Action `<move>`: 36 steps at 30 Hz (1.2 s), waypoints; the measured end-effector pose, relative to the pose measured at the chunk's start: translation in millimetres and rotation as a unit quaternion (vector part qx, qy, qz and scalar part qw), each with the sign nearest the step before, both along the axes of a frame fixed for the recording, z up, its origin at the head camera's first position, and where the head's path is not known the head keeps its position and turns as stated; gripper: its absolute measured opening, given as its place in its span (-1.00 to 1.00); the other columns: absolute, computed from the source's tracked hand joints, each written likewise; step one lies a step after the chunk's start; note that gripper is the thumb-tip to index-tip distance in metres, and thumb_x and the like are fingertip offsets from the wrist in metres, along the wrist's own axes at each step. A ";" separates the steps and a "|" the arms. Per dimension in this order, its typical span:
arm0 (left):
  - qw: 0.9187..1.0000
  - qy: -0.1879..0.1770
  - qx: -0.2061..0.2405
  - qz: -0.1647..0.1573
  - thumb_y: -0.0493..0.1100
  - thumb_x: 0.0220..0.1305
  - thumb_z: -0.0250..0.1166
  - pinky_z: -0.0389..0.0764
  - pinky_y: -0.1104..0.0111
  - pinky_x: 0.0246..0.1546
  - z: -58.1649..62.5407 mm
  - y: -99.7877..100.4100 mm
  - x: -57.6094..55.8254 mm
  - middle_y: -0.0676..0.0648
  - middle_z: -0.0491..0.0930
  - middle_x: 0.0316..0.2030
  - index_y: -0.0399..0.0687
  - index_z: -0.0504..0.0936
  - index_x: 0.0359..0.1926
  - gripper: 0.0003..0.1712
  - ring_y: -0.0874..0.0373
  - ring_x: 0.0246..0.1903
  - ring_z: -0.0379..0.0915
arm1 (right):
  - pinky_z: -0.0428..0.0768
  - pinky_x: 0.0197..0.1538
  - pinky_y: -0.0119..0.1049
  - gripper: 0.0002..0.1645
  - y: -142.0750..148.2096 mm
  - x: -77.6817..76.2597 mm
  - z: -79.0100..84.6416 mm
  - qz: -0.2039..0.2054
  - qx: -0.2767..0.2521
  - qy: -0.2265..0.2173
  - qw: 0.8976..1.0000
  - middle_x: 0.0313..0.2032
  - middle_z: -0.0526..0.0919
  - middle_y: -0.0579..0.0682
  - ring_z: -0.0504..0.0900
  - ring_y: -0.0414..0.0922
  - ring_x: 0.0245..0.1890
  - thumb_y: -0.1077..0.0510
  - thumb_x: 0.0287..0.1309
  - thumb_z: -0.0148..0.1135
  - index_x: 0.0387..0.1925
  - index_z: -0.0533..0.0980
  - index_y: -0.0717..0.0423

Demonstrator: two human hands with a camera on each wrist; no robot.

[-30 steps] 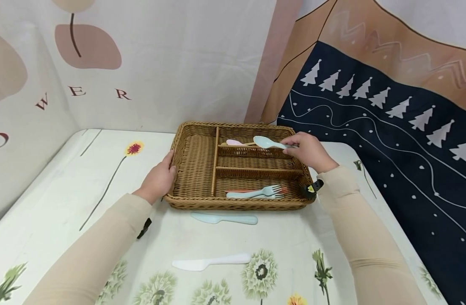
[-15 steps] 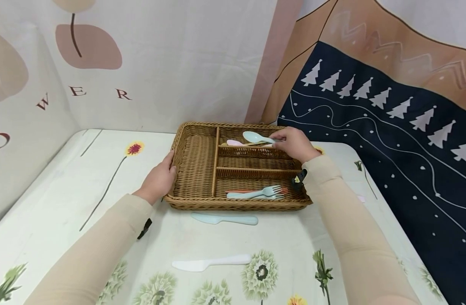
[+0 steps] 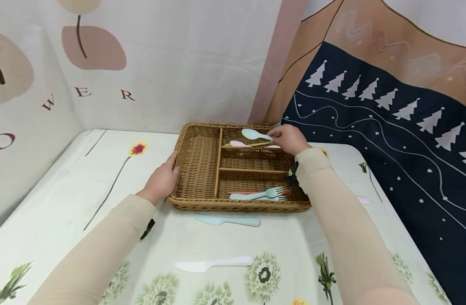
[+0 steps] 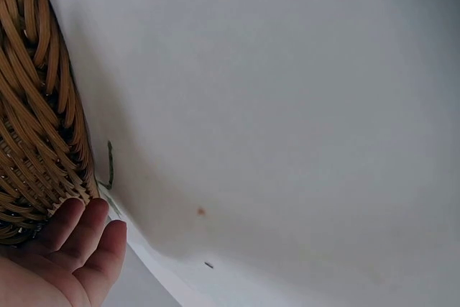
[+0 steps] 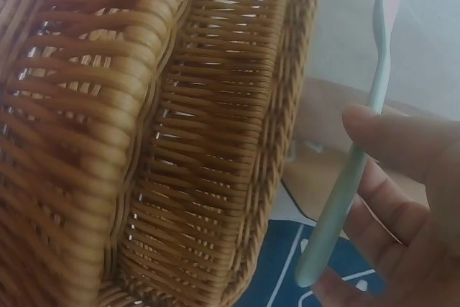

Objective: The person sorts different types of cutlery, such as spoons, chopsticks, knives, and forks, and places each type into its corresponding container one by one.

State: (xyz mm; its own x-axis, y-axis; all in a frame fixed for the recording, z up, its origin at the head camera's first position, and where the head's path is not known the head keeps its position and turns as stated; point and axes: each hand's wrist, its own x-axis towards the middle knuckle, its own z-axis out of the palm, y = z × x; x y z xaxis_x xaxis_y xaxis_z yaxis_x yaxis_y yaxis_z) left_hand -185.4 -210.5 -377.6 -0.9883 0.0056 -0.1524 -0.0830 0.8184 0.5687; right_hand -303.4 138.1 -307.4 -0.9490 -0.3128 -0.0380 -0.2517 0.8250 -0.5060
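In the head view, my right hand [image 3: 288, 138] pinches a light blue spoon [image 3: 252, 134] by its handle above the back compartment of a brown wicker cutlery basket [image 3: 200, 205]. The right wrist view shows the thumb on one side of the spoon handle [image 5: 341, 210] and fingers on the other. My left hand [image 3: 160, 178] rests against the basket's left side, its fingers [image 4: 100, 253] only slightly bent. A pink spoon [image 3: 238, 143] and other pieces, partly hidden, lie in the back compartment. In the front one are light blue forks [image 3: 259, 194] and an orange piece of cutlery [image 3: 240, 192].
A light blue knife [image 3: 227, 220] lies just in front of the basket, with a white knife [image 3: 213, 263] nearer on the flowered tablecloth [image 3: 225, 243]. A pink piece [image 3: 363, 200] shows beyond my right sleeve. Cloth backdrops [image 3: 172, 84] stand behind the table.
My right hand has moved left with the light blue spoon, over the back compartment. The left hand stays at the basket's side. The head view has shifted slightly.
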 end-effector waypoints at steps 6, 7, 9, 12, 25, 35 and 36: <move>1.000 0.000 -0.002 -0.002 -0.14 0.54 -0.32 0.26 -0.13 0.27 0.6 0.4 0.0 -0.46 0.11 0.37 -0.18 -0.33 0.52 -0.33 -0.33 0.31 0.15 | 0.52 0.05 -0.02 -0.64 -7.5 -5.9 -3.3 -0.008 0.018 0.004 1.000 0.01 0.60 0.15 0.54 0.06 0.00 0.23 0.26 0.20 0.09 0.60 0.12; 1.000 0.001 -0.002 -0.002 -0.14 0.54 -0.32 0.26 -0.13 0.27 0.4 0.3 0.0 -0.45 0.11 0.37 -0.19 -0.33 0.52 -0.33 -0.33 0.31 0.15 | 0.53 0.02 -0.02 -0.64 -8.8 -6.1 -3.7 -0.010 0.019 0.004 1.000 -0.01 0.61 0.14 0.55 0.05 -0.02 0.23 0.27 0.20 0.09 0.60 0.10; 1.000 0.001 0.000 -0.001 -0.14 0.54 -0.32 0.27 -0.12 0.26 0.1 0.1 0.2 -0.45 0.11 0.38 -0.18 -0.33 0.52 -0.33 -0.33 0.31 0.15 | 0.53 0.00 -0.03 -0.64 -11.2 -7.2 -5.1 -0.013 0.012 0.000 1.000 -0.01 0.61 0.14 0.55 0.05 -0.04 0.23 0.27 0.19 0.10 0.59 0.10; 1.000 0.001 0.002 -0.001 -0.13 0.54 -0.32 0.29 -0.12 0.25 -0.6 0.1 0.7 -0.45 0.11 0.38 -0.17 -0.33 0.52 -0.33 -0.33 0.31 0.16 | 0.54 -0.01 -0.04 -0.63 -13.4 -10.8 -10.5 -0.011 0.004 -0.006 1.000 0.01 0.61 0.16 0.56 0.07 -0.04 0.24 0.28 0.18 0.11 0.58 0.11; 1.000 -0.001 0.005 0.004 -0.12 0.54 -0.31 0.25 -0.11 0.29 0.4 1.2 0.5 -0.42 0.10 0.39 -0.15 -0.32 0.53 -0.33 -0.30 0.33 0.13 | 0.53 0.02 -0.05 -0.63 -26.3 -14.4 -21.4 -0.027 0.014 -0.016 0.999 0.06 0.61 0.17 0.56 0.07 -0.01 0.24 0.29 0.17 0.12 0.58 0.12; 1.000 0.004 -0.003 0.003 -0.13 0.54 -0.31 0.24 -0.10 0.29 -0.5 0.2 -0.3 -0.42 0.13 0.38 -0.17 -0.30 0.53 -0.33 -0.30 0.32 0.15 | 0.56 0.03 -0.03 -0.63 -34.7 -18.9 -34.1 -0.031 0.049 -0.007 0.998 0.09 0.60 0.11 0.57 0.04 0.03 0.18 0.31 0.17 0.13 0.58 0.05; 1.000 0.005 -0.003 0.002 -0.13 0.54 -0.31 0.23 -0.10 0.30 -0.6 0.3 -0.3 -0.42 0.13 0.38 -0.17 -0.30 0.53 -0.33 -0.30 0.32 0.15 | 0.56 0.02 -0.04 -0.63 -35.3 -19.3 -34.8 -0.032 0.053 -0.003 0.998 0.09 0.60 0.10 0.57 0.04 0.03 0.18 0.31 0.17 0.13 0.58 0.04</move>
State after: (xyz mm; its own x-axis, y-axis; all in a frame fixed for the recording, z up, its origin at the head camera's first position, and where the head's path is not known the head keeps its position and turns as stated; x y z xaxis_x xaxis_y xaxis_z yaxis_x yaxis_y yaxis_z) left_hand -185.7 -210.2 -378.2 -0.9897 0.0002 -0.1429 -0.0814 0.8213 0.5647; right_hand -322.7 102.8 -342.1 -0.9664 -0.2463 -0.0742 -0.1943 0.8879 -0.4170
